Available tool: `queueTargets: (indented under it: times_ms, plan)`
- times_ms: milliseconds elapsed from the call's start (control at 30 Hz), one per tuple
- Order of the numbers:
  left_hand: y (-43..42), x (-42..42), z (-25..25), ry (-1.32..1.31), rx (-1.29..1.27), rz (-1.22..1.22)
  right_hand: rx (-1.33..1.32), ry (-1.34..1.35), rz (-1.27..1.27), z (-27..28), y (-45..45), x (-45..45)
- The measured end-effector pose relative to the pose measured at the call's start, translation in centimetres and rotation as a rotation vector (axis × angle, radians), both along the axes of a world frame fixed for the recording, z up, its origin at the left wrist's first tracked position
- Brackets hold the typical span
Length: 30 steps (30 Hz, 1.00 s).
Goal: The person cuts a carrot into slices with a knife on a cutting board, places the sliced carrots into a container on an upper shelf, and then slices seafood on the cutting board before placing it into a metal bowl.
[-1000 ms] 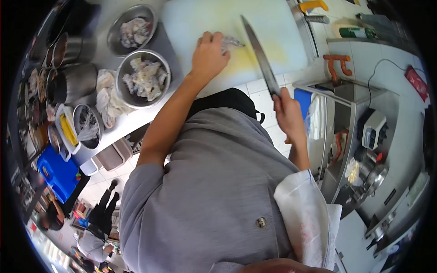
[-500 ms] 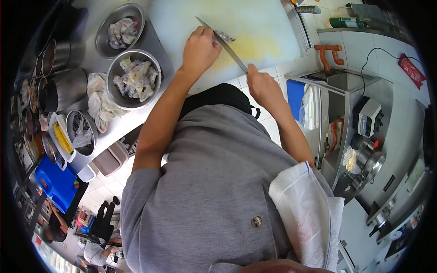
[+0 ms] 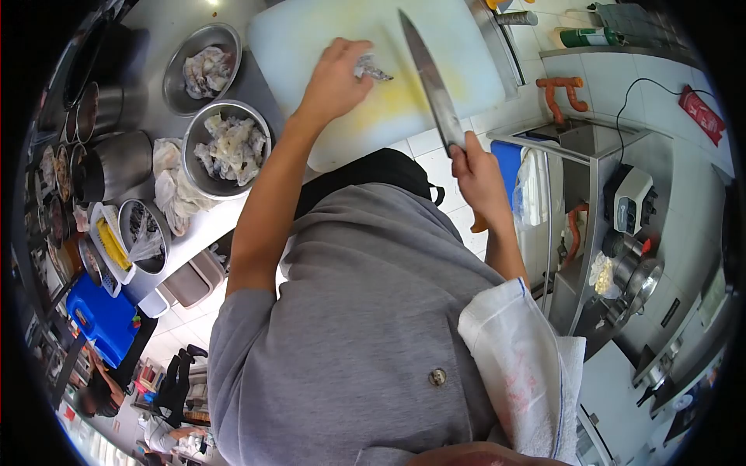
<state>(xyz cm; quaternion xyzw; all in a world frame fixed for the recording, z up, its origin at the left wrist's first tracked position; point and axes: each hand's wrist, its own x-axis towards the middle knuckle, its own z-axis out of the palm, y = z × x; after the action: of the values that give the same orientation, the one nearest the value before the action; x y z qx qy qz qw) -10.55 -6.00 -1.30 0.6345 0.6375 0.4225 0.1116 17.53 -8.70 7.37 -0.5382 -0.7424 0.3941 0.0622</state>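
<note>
On the yellow-stained white cutting board (image 3: 451,46), my left hand (image 3: 338,81) has its fingers and thumb curled around a small grey-and-white piece of seafood (image 3: 376,71). The piece's dark tip sticks out to the right. My right hand (image 3: 478,175) grips a large kitchen knife (image 3: 431,81). Its long blade points up and away over the board, apart from the piece, and the end of its orange handle shows below my fist. Left of the board, a steel bowl (image 3: 265,147) holds pale, grey-edged seafood pieces. A second steel bowl (image 3: 235,46) behind it holds more seafood.
A crumpled cloth (image 3: 172,182) lies beside the nearer bowl. Farther left stand steel pots (image 3: 124,163), a bowl with a plastic bag (image 3: 148,242) and a white basket (image 3: 113,247). A metal rack (image 3: 540,144) is at right. Two people work in the lower left background.
My right hand has swung the knife away from the seafood piece to the right, its blade now more upright. My left hand has shifted slightly left with the piece.
</note>
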Motion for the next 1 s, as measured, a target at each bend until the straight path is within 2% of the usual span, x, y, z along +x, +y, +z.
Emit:
queueTargets:
  times_ms: [33, 67, 133, 233, 267, 333, 467, 533, 567, 633, 700, 767, 833, 900, 1000]
  plan:
    - [0.3, 0.4, 0.1, 0.104, 0.015, -0.145, -0.005, 0.015, -0.066, 0.1, 0.2, 0.3]
    - [0.6, 0.8, 0.0, 0.107, 0.014, -0.139, 0.010, -0.013, -0.070, -0.2, 0.5, 0.8]
    - [1.1, 1.0, -0.4, 0.271, -0.144, -0.178, 0.047, -0.009, -0.055, -0.5, 0.6, 1.5]
    - [0.5, -0.1, -0.2, 0.256, -0.215, -0.173, 0.006, -0.006, -0.101, -0.7, 0.6, 1.6]
    - [-0.7, -1.4, 0.9, 0.276, -0.237, -0.144, -0.017, -0.014, -0.107, -0.7, 0.5, 1.5]
    - [-3.1, -2.4, 5.0, 0.057, -0.329, -0.073, -0.045, -0.011, -0.098, -0.4, 0.6, 1.0]
    - [-10.4, -8.6, 10.5, 0.065, -0.340, 0.041, -0.099, -0.018, -0.082, -0.7, 1.0, 0.4]
    - [-13.7, -12.2, 12.0, 0.259, -0.402, -0.061, -0.069, 0.015, -0.034, -1.0, 1.2, -0.1]
    - [-14.1, -13.4, 12.3, 0.267, -0.401, -0.056, -0.068, 0.023, -0.031, -1.4, 1.5, -0.2]
    - [-13.8, -15.4, 12.1, 0.183, -0.502, 0.216, -0.017, 0.067, 0.013, -2.0, 1.8, -0.4]
    - [-10.8, -18.4, 9.3, 0.088, -0.559, 0.538, -0.015, 0.064, 0.026, -1.8, 2.2, -1.2]
    - [-7.6, -21.0, 5.3, 0.389, -0.571, 0.682, -0.007, 0.057, 0.039, -1.5, 2.4, -1.6]
    - [-5.4, -22.7, 1.7, 0.454, -0.617, 0.690, 0.009, 0.052, 0.061, -1.3, 2.5, -1.7]
    - [-4.7, -23.0, 1.2, 0.527, -0.664, 0.686, -0.010, 0.019, 0.056, -0.3, 2.4, -1.8]
    - [-5.2, -24.3, 2.4, 0.440, -0.630, 0.601, -0.056, 0.008, 0.004, -0.2, 1.6, -1.5]
